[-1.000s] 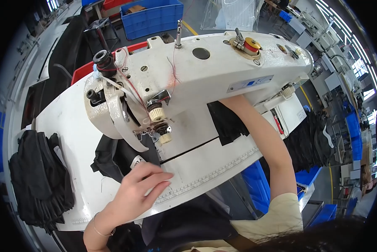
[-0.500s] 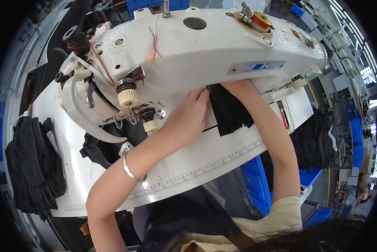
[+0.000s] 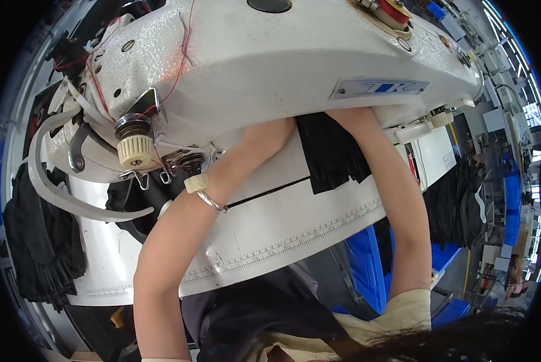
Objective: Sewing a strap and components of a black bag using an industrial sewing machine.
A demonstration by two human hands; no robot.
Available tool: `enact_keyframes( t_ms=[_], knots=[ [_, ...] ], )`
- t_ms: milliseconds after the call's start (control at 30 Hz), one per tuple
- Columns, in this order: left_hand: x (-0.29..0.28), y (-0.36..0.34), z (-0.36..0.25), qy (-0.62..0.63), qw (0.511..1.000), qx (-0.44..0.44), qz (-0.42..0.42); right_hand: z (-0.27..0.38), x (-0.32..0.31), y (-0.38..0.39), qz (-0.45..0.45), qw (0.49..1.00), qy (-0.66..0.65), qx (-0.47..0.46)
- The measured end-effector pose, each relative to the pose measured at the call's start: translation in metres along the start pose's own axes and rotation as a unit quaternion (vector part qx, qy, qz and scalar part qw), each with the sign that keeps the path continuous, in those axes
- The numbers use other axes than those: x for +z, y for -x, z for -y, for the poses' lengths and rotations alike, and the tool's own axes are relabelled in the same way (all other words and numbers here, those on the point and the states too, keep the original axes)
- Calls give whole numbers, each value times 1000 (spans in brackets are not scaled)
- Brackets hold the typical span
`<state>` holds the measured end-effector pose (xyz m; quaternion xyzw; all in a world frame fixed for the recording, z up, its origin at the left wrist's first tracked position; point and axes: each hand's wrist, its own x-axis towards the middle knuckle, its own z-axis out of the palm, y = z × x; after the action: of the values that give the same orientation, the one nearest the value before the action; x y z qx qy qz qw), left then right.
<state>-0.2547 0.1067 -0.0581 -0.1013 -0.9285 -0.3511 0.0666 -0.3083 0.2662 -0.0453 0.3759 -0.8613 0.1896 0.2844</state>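
Both of my arms reach under the arm of a white sewing machine [image 3: 252, 78]. My left hand [image 3: 275, 134], with a silver bangle [image 3: 212, 203] on its wrist, goes in beside a strip of black cloth pieces [image 3: 332, 158]; its fingers are hidden behind the machine. On the other side of that cloth is my right hand [image 3: 353, 118], its fingers also out of sight under the machine. The cloth hangs down over the white table [image 3: 270, 217] between the two wrists. Another piece of black cloth [image 3: 139, 208] lies under the needle end, partly covered by the machine.
A stack of black cloth pieces [image 3: 41, 241] hangs at the table's left end. More black pieces [image 3: 457, 202] are piled at the right. A ruler strip [image 3: 282, 244] runs along the near table edge. Blue bins [image 3: 367, 268] stand below it.
My left hand has slid farther under the machine arm, so its fingers no longer show. The machine fills more of the view. The black cloth between my hands has barely moved.
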Motion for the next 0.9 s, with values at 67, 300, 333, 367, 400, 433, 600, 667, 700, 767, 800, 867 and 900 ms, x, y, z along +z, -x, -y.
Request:
enact_keyframes(
  t_ms=[67, 300, 333, 367, 400, 433, 600, 667, 700, 767, 800, 867, 900],
  knots=[
    [-1, 2, 4, 5, 1000, 13, -4, 4, 0, -1, 38, 997, -39, 47],
    [-1, -5, 5, -36, 997, 67, 9, -3, 15, 10, 21, 999, -7, 42],
    [3, -6, 12, -37, 997, 66, 6, 0, 12, 8, 30, 995, -52, 74],
    [9, -6, 22, -27, 990, 124, -54, 0, 13, 6, 29, 996, -53, 70],
    [14, -7, 26, -14, 977, 182, -112, -3, 14, 9, 27, 997, -34, 71],
    [19, -8, 30, -13, 977, 182, -112, -6, 16, 13, 24, 997, -16, 71],
    [39, -18, 42, -48, 968, 157, -189, -37, 40, 21, -59, 981, 169, -68],
    [47, -19, 50, -70, 954, 186, -225, -46, 41, 18, -40, 983, 168, -56],
    [47, -17, 62, -104, 935, 212, -264, -40, 48, 16, -35, 985, 159, -52],
    [54, -26, 78, -158, 920, 227, -278, -38, 52, 2, -23, 986, 160, -46],
    [53, -28, 77, -210, 903, 240, -289, -39, 51, 4, -15, 986, 160, -42],
    [53, -30, 73, -169, 922, 228, -263, -40, 50, 4, 1, 987, 159, -33],
    [53, -30, 72, -131, 938, 215, -238, -34, 54, 1, 8, 987, 159, -30]
  ],
)
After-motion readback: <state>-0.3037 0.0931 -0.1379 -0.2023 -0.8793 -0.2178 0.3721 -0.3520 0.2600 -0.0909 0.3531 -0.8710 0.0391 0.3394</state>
